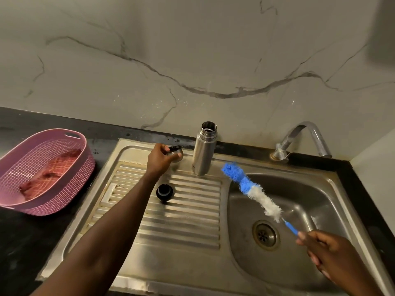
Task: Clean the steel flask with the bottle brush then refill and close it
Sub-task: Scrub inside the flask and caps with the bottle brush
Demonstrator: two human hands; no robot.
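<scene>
The steel flask (203, 149) stands upright and uncapped at the back of the draining board, its mouth open. Just left of it my left hand (161, 159) grips the steel cup lid (176, 153), low over the board. The black inner stopper (164, 192) lies on the ridged draining board in front of that hand. My right hand (327, 251) holds the blue handle of the bottle brush (252, 190) over the sink basin. The brush's blue and white bristles point up and left toward the flask, with the tip a little short of it.
A steel sink (299, 263) with a drain (264, 235) lies on the right, and a tap (303, 139) stands at its back corner, no water running. A pink plastic basket (70, 189) holding a red cloth sits on the black counter at left. A marble wall rises behind.
</scene>
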